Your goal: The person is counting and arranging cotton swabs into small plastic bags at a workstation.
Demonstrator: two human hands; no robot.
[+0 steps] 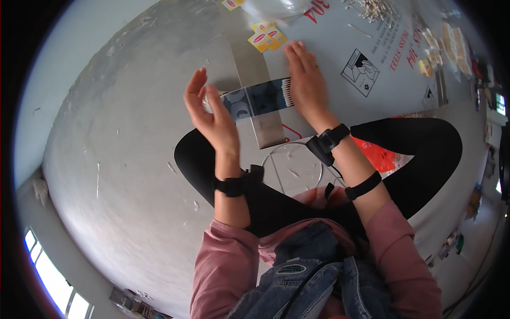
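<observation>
A dark blue patterned packet of cotton swabs (258, 99) lies across the metal strip on the work surface, between my two hands. White swab tips (287, 92) stick out of its right end. My right hand (308, 82) is stretched out flat on edge, its palm side against or very close to those tips. At the packet's other end is my left hand (214, 118), thumb and fingers apart and curved; something whitish shows partly between them at that end. Whether the left fingers touch the packet I cannot tell.
Yellow and white cards (267, 37) lie beyond the packet, near a clear plastic bag (276, 8). A heap of loose cotton swabs (374, 11) is at the far right, with bundled swab packs (456, 47) farther right. Below the table edge stands a round wire stool frame (269, 173).
</observation>
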